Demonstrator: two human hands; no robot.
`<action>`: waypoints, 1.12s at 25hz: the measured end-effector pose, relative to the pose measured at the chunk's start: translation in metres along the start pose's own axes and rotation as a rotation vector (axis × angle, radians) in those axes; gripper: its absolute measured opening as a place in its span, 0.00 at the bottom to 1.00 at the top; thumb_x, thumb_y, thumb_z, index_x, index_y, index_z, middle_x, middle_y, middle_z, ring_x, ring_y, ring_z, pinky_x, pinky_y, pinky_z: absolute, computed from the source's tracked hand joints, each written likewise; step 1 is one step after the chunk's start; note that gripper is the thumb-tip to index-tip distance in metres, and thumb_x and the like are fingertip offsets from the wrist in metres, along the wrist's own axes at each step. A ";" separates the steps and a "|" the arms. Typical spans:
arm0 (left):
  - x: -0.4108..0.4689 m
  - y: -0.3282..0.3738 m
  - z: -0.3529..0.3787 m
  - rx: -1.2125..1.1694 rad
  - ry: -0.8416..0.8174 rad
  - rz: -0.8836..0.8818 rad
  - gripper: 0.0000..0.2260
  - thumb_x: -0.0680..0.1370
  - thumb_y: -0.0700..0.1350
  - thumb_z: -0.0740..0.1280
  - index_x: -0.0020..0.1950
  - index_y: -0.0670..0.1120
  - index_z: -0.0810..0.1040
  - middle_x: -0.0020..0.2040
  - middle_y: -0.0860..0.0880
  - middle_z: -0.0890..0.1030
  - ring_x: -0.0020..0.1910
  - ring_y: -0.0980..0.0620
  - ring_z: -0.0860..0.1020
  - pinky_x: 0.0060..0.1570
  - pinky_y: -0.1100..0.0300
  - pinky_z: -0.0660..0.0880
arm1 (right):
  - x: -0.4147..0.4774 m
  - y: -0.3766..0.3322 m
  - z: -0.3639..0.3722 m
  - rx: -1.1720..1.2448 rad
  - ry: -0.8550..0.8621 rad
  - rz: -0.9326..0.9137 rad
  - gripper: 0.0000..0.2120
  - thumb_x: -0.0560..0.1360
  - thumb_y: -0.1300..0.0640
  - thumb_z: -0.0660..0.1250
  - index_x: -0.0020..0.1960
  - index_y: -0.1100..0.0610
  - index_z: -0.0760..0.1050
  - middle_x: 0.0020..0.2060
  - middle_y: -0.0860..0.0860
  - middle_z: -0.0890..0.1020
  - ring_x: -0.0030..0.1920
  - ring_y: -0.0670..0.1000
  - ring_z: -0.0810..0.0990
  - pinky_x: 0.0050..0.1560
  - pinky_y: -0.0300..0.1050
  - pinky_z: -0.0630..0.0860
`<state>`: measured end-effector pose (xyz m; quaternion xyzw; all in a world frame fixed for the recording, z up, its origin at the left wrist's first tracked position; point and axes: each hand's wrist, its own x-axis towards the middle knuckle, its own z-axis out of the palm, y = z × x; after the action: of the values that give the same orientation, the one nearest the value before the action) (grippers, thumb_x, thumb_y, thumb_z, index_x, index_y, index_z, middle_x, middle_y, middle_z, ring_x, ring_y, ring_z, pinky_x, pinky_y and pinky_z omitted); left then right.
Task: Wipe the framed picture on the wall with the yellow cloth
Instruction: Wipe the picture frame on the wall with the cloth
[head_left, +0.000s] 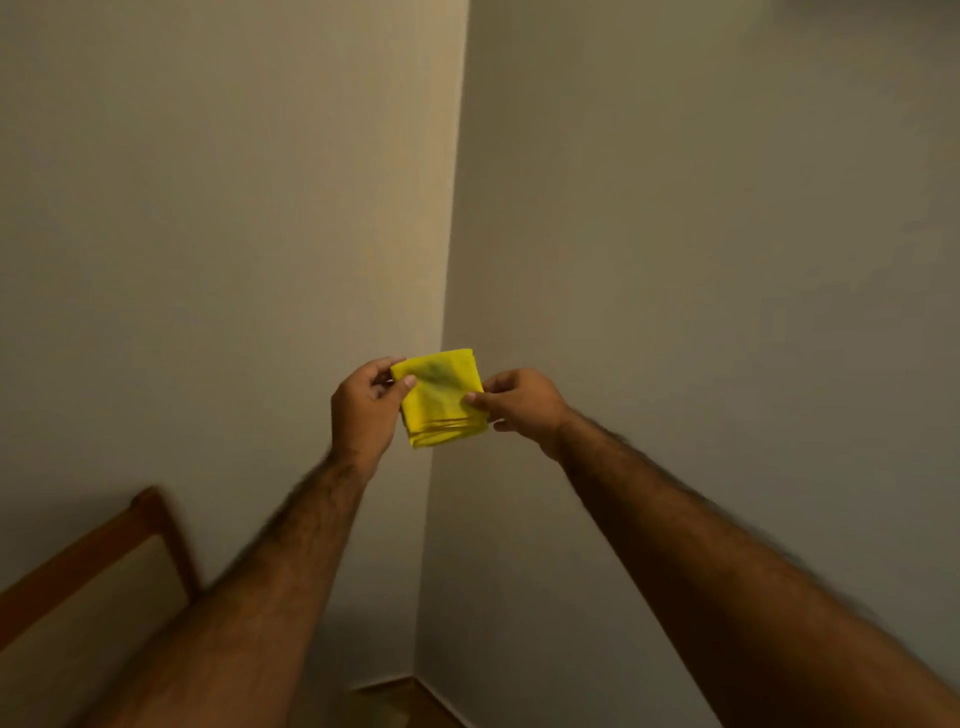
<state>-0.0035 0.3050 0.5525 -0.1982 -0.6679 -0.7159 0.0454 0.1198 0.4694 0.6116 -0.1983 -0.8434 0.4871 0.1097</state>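
My left hand has its grip closed on the yellow cloth, thumb on the near face at the cloth's upper left corner and the fingers curled behind it. My right hand pinches the opposite edge, thumb tip on the front at about 3 o'clock of the cloth, fingers tucked behind. So the cloth sits directly between my two grips, touching both, held up in the air in front of me. It is folded into a thick, roughly square pad, with the stacked layers showing along its bottom edge at 6 o'clock. A faint darker smudge shows on its face.

Both bare forearms reach up from 6 o'clock toward the middle of the view. Behind the cloth runs the corner where two plain walls meet. At 8 o'clock, low on the left wall, a wooden frame shows in part, blurred, well apart from the cloth. At 6 o'clock a strip of wooden floor is visible.
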 end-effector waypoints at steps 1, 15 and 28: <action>0.002 0.022 0.012 -0.013 -0.009 0.035 0.14 0.74 0.41 0.75 0.59 0.46 0.83 0.50 0.44 0.87 0.51 0.45 0.86 0.56 0.40 0.82 | -0.007 -0.013 -0.021 -0.018 0.030 -0.017 0.16 0.75 0.53 0.75 0.56 0.64 0.84 0.43 0.58 0.82 0.44 0.55 0.79 0.48 0.52 0.79; 0.028 0.315 0.157 -0.032 -0.029 0.606 0.07 0.77 0.41 0.71 0.53 0.49 0.83 0.46 0.49 0.84 0.45 0.48 0.82 0.44 0.60 0.77 | -0.107 -0.172 -0.242 -0.031 0.476 -0.269 0.18 0.76 0.53 0.74 0.57 0.66 0.82 0.50 0.62 0.87 0.46 0.57 0.86 0.56 0.57 0.84; 0.084 0.577 0.245 -0.180 0.140 0.941 0.10 0.77 0.43 0.71 0.57 0.45 0.83 0.54 0.43 0.86 0.50 0.46 0.81 0.50 0.60 0.74 | -0.265 -0.248 -0.522 -1.175 1.546 -0.444 0.38 0.80 0.38 0.60 0.82 0.61 0.58 0.83 0.59 0.59 0.84 0.58 0.54 0.81 0.57 0.57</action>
<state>0.1644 0.5010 1.1301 -0.4331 -0.4367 -0.6843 0.3918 0.4988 0.6473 1.0904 -0.3216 -0.6652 -0.3025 0.6021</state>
